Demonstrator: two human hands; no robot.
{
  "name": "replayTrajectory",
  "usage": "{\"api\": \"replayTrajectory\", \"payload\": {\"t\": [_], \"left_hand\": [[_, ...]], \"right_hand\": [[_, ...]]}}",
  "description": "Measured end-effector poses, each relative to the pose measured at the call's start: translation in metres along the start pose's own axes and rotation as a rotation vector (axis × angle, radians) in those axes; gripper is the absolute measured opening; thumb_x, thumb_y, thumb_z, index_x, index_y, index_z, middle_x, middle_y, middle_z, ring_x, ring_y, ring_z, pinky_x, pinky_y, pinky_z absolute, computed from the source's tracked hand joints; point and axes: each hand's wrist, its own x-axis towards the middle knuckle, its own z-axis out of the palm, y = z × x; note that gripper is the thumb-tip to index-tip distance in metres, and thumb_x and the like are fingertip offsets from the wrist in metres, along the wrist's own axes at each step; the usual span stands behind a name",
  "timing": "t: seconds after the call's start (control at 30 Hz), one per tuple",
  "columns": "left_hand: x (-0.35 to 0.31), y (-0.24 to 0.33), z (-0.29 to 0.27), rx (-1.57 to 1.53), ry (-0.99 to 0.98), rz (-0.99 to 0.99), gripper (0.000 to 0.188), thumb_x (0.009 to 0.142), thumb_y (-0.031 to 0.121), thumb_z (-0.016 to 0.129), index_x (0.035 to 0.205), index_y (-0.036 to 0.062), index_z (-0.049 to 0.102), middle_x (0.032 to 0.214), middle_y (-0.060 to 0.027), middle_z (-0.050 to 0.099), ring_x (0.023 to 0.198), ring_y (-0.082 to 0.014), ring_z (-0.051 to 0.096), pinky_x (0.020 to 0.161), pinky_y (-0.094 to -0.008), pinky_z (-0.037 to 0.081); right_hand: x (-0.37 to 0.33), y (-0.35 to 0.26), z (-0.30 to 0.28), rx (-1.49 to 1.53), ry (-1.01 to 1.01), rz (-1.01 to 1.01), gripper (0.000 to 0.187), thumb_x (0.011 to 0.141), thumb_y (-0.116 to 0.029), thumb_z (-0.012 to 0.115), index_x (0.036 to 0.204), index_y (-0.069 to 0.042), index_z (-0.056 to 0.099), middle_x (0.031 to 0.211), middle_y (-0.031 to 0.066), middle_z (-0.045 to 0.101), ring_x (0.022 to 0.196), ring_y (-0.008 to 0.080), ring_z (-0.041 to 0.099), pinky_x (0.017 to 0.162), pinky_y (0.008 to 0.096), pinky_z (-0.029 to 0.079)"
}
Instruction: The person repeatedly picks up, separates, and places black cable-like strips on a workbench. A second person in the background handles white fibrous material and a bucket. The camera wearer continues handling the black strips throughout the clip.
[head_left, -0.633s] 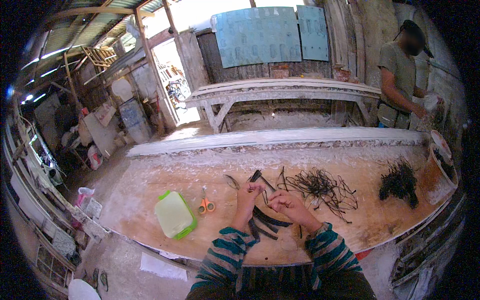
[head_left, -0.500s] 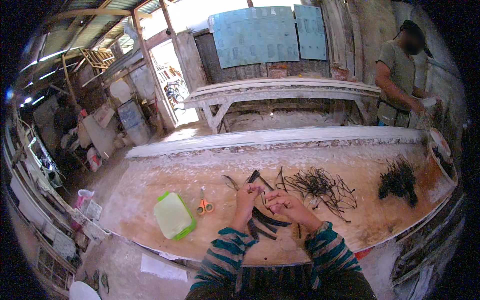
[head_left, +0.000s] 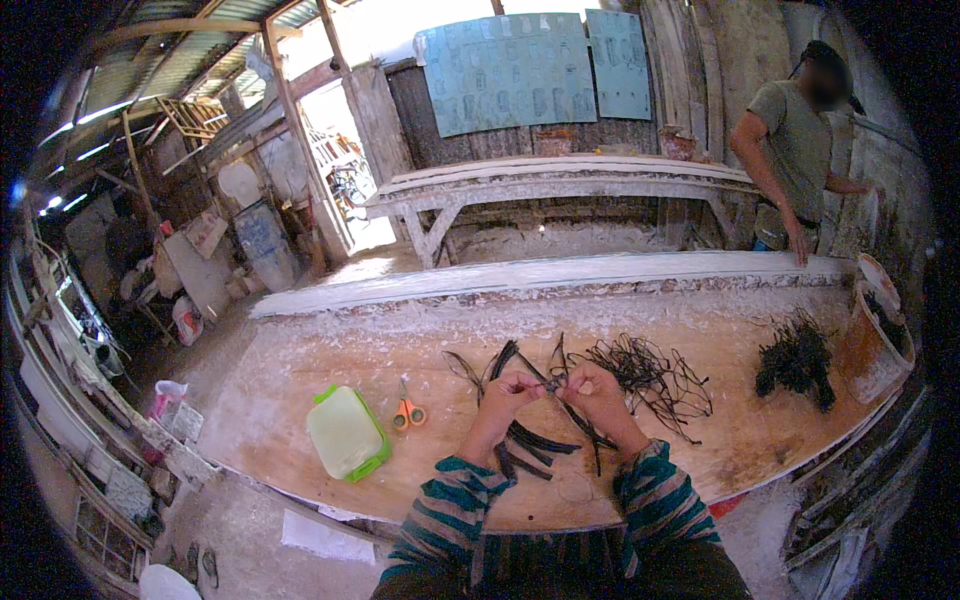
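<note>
Close together over the wooden tabletop (head_left: 330, 350), both hands pinch a thin black cord (head_left: 552, 385). My left hand (head_left: 508, 397) is closed, fingertips on one side of it. On the other side, my right hand (head_left: 598, 395) is closed too, and a black strand hangs below its fingers. Under and between the wrists lies a bundle of black strips (head_left: 540, 438). Just beyond my right hand spreads a tangled heap of knotted black cords (head_left: 645, 375). Orange-handled scissors (head_left: 408, 414) rest left of my left hand.
A lidded green container (head_left: 348, 433) stands beside the scissors. At the right are a dark clump of cords (head_left: 795, 362) and an orange-brown bucket (head_left: 878, 345). A white-dusted ledge (head_left: 540, 283) runs along the far edge. Beyond it, a co-worker (head_left: 800, 150) stands at right.
My right hand has turned and its fingers have closed on the cord against my left hand's fingertips. The co-worker has lowered one hand to the white ledge.
</note>
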Motion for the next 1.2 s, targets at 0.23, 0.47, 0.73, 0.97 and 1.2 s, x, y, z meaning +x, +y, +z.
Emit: {"api": "replayTrajectory", "payload": {"t": [0.23, 0.47, 0.73, 0.97, 1.2], "left_hand": [[-0.018, 0.023, 0.031, 0.089, -0.396, -0.068, 0.011, 0.079, 0.013, 0.065, 0.079, 0.0060, 0.056, 0.073, 0.0047, 0.051, 0.072, -0.0056, 0.049, 0.067, -0.0205, 0.041], [-0.026, 0.027, 0.035, -0.087, -0.382, -0.089, 0.016, 0.079, 0.017, 0.066, 0.075, 0.0082, 0.053, 0.069, 0.0080, 0.043, 0.063, -0.0031, 0.039, 0.058, -0.0193, 0.034], [-0.002, 0.000, 0.010, 0.079, 0.109, 0.028, 0.012, 0.079, 0.015, 0.064, 0.073, 0.0069, 0.057, 0.067, 0.0059, 0.049, 0.063, -0.0040, 0.042, 0.057, -0.0184, 0.034], [0.006, -0.004, -0.002, -0.039, 0.478, 0.091, 0.007, 0.077, 0.010, 0.063, 0.078, 0.0031, 0.061, 0.071, 0.0011, 0.056, 0.064, -0.0073, 0.048, 0.058, -0.0210, 0.038], [0.000, 0.002, 0.000, 0.257, 0.500, 0.036, 0.007, 0.080, 0.006, 0.060, 0.084, 0.0001, 0.061, 0.074, -0.0050, 0.063, 0.067, -0.0085, 0.056, 0.061, -0.0213, 0.044]], "right_hand": [[0.003, 0.016, -0.004, 0.021, 0.276, 0.018, 0.006, 0.076, -0.002, 0.058, 0.080, -0.005, 0.055, 0.070, 0.0030, 0.052, 0.063, 0.0134, 0.046, 0.060, 0.0253, 0.041], [0.004, -0.005, 0.000, -0.186, 0.309, -0.143, 0.014, 0.080, -0.004, 0.055, 0.093, -0.005, 0.063, 0.075, 0.0080, 0.057, 0.072, 0.0175, 0.056, 0.065, 0.0287, 0.044], [0.003, -0.014, -0.006, -0.161, 0.294, -0.087, 0.010, 0.074, -0.009, 0.066, 0.083, -0.005, 0.066, 0.085, 0.0054, 0.055, 0.085, 0.0165, 0.052, 0.073, 0.0272, 0.042], [-0.011, -0.005, 0.020, -0.118, -0.317, -0.141, 0.016, 0.071, -0.012, 0.070, 0.086, -0.006, 0.066, 0.097, 0.0054, 0.054, 0.095, 0.0201, 0.050, 0.082, 0.0311, 0.040], [-0.012, -0.010, 0.018, 0.093, -0.364, -0.063, 0.018, 0.073, -0.015, 0.069, 0.089, -0.006, 0.066, 0.098, 0.0088, 0.056, 0.097, 0.0210, 0.051, 0.084, 0.0319, 0.040]]}}
